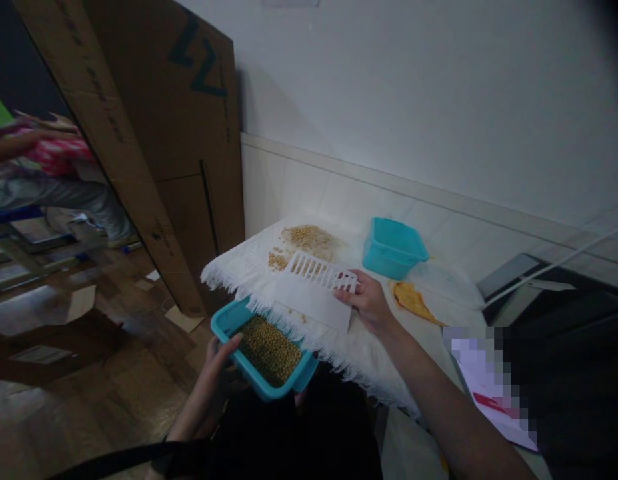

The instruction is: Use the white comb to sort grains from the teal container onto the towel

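Observation:
My left hand [215,373] grips the near-left rim of a teal plastic tub [293,383] filled with small tan beans [269,348], held just below the fringed edge of a white cloth [383,370] on the table. My right hand [369,301] is closed on the end of a flat white slotted scraper [316,288] that lies on the cloth, its lower edge near the tub. Beyond the scraper, a pile of loose beans [309,238] rests on the cloth, with a smaller clump [277,261] beside it.
A second teal tub [393,247] stands at the back of the table by the wall. A yellow-orange piece [411,298] lies right of my hand. Large cardboard sheets [159,133] lean at the left. Papers [493,393] lie at the right. Another person [49,157] is far left.

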`<action>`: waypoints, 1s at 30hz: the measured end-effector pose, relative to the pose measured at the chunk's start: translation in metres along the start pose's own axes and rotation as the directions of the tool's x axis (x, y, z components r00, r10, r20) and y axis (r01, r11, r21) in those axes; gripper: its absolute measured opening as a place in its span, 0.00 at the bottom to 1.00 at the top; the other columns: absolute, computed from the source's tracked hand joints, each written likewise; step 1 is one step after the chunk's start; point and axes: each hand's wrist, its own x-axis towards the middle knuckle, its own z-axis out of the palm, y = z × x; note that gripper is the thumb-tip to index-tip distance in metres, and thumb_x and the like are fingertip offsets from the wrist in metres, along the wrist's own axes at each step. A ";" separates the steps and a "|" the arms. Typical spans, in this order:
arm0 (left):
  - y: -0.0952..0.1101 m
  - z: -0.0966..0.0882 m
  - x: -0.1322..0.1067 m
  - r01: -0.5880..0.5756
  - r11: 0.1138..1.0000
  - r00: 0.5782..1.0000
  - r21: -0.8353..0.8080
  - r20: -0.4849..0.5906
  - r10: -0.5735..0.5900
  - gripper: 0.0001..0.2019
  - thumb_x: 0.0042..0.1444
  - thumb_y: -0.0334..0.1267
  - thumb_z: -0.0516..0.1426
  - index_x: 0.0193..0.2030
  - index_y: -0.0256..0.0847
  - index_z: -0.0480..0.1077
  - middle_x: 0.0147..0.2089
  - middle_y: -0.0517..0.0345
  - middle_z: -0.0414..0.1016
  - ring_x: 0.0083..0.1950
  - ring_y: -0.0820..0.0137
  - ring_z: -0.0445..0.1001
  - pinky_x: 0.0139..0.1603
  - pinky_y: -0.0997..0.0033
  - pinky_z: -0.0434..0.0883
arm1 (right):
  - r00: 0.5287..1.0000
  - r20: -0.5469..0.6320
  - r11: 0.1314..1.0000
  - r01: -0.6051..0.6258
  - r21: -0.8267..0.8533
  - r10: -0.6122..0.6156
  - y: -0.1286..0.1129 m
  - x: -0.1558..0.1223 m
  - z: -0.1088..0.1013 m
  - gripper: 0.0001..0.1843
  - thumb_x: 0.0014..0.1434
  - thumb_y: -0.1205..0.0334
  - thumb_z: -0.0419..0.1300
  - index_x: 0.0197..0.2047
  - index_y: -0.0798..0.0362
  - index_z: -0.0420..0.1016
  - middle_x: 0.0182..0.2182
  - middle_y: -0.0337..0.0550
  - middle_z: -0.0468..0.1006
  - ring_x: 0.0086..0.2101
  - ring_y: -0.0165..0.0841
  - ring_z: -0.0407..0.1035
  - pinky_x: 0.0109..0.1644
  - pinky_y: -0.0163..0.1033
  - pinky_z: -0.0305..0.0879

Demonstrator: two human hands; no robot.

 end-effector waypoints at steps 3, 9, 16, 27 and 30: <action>0.001 0.002 -0.003 -0.008 1.000 1.000 -0.006 0.007 0.008 0.43 0.54 0.56 0.73 0.74 0.56 0.63 0.53 0.44 0.81 0.42 0.49 0.87 0.42 0.45 0.86 | 1.000 0.006 1.000 -0.008 -0.007 0.008 0.000 0.000 0.001 0.38 0.30 0.47 0.90 0.43 0.49 0.82 0.37 0.45 0.92 0.35 0.45 0.86 0.44 0.47 0.81; 0.002 0.003 -0.008 -0.010 1.000 1.000 -0.028 0.007 0.011 0.45 0.52 0.56 0.74 0.75 0.57 0.62 0.51 0.45 0.81 0.42 0.48 0.87 0.42 0.45 0.84 | 1.000 0.018 1.000 -0.021 -0.020 0.021 -0.002 -0.002 0.004 0.38 0.31 0.46 0.90 0.43 0.49 0.83 0.36 0.44 0.91 0.34 0.45 0.86 0.41 0.47 0.81; 0.005 -0.003 -0.012 -0.012 1.000 0.996 -0.013 0.089 0.013 0.45 0.52 0.59 0.75 0.73 0.56 0.62 0.54 0.45 0.79 0.45 0.50 0.87 0.43 0.49 0.85 | 0.998 0.047 0.999 -0.035 0.005 0.035 -0.004 -0.005 0.008 0.37 0.30 0.48 0.90 0.42 0.49 0.83 0.36 0.44 0.92 0.34 0.44 0.86 0.42 0.46 0.82; 0.006 -0.002 -0.008 0.025 1.000 0.997 0.005 0.067 -0.026 0.44 0.55 0.56 0.74 0.74 0.57 0.60 0.55 0.44 0.79 0.45 0.49 0.87 0.43 0.47 0.86 | 0.998 0.026 0.997 -0.058 0.048 0.057 -0.009 -0.007 0.009 0.37 0.31 0.44 0.90 0.42 0.49 0.84 0.34 0.43 0.91 0.34 0.44 0.85 0.40 0.45 0.80; 0.004 0.000 -0.007 0.011 1.000 0.999 0.004 0.038 -0.011 0.43 0.55 0.56 0.73 0.74 0.57 0.61 0.57 0.44 0.78 0.43 0.50 0.86 0.42 0.46 0.86 | 0.996 0.035 0.996 -0.084 0.039 0.082 -0.008 -0.006 0.009 0.37 0.30 0.46 0.90 0.41 0.49 0.84 0.33 0.43 0.91 0.33 0.43 0.84 0.38 0.44 0.80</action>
